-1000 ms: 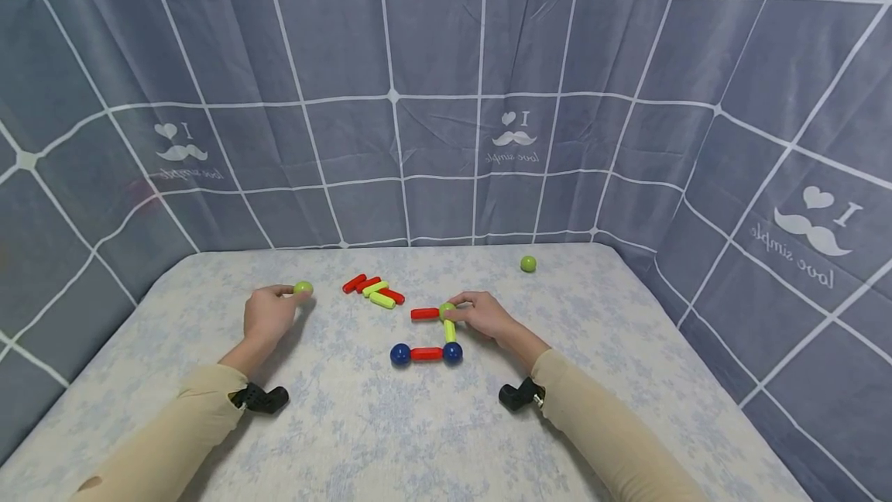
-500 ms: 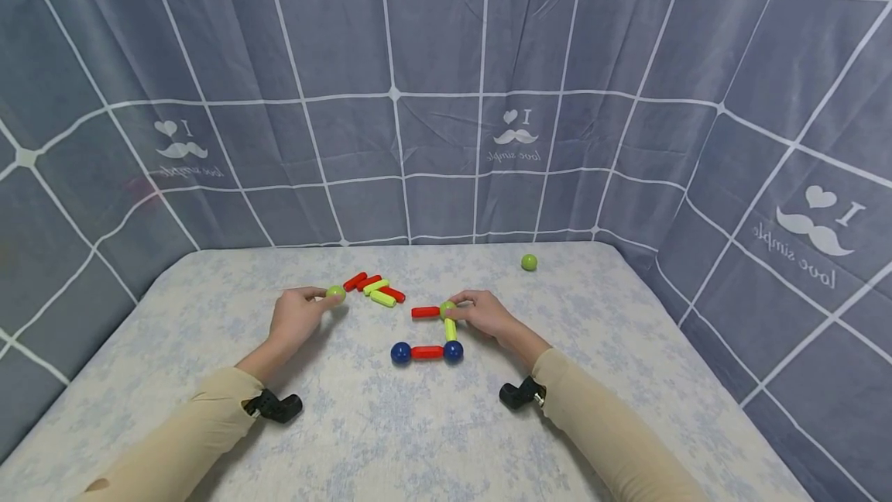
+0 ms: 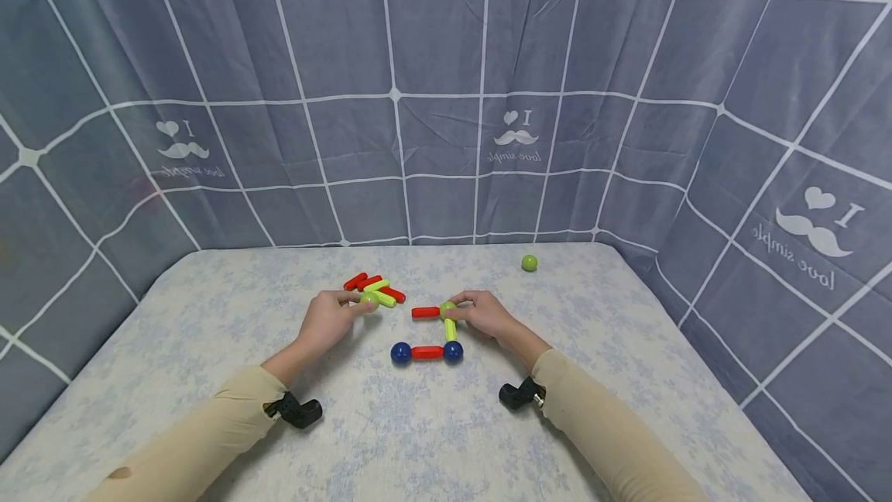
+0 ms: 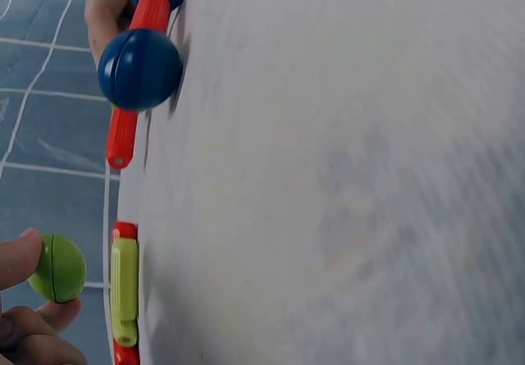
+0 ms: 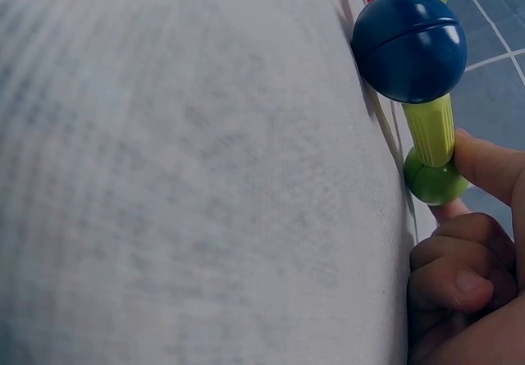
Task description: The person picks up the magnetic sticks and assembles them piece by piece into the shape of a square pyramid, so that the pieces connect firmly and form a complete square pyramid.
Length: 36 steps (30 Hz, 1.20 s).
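Between thumb and fingertips my left hand pinches a green ball, raised off the table near the loose rods. My right hand pinches another green ball, a corner of a joined shape on the table. From that corner one red rod points left with a free end. A yellow-green rod runs from the same ball toward me to a blue ball. A second red rod links it to another blue ball on the left.
Several loose red and yellow-green rods lie in a small pile just beyond my left hand. A single green ball sits near the table's far edge on the right. A grey-blue curtain hangs behind the patterned table.
My left hand has carried its green ball rightward, from the left of the rod pile to in front of it. My right hand and the joined shape have stayed in place.
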Available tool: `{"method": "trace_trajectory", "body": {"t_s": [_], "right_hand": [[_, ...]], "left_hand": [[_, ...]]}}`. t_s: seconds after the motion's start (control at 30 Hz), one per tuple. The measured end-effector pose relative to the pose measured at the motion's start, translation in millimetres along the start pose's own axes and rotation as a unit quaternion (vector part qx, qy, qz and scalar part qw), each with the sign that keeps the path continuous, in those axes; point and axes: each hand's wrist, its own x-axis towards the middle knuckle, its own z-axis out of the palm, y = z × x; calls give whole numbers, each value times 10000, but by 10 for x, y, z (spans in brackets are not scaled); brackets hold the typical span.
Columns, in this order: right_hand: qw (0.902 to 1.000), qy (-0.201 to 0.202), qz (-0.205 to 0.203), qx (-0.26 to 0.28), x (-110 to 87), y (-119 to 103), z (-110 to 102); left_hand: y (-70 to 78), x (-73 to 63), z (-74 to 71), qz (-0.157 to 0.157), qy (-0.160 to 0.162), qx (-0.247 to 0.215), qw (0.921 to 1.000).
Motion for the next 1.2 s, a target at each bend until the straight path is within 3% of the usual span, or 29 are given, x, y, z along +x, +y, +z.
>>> {"method": "trace_trajectory", "body": {"t_s": [0.43, 0.83, 1.2], "right_hand": [[9999, 6, -122, 48, 15, 43, -13], [10000, 14, -42, 7, 26, 37, 3], [10000, -35, -10, 28, 37, 50, -3]], "left_hand": [[128, -18, 257, 331, -258, 256, 9988], [171, 3, 431, 349, -329, 319, 9983], [242, -1, 497, 246, -424, 348, 9982]]}}
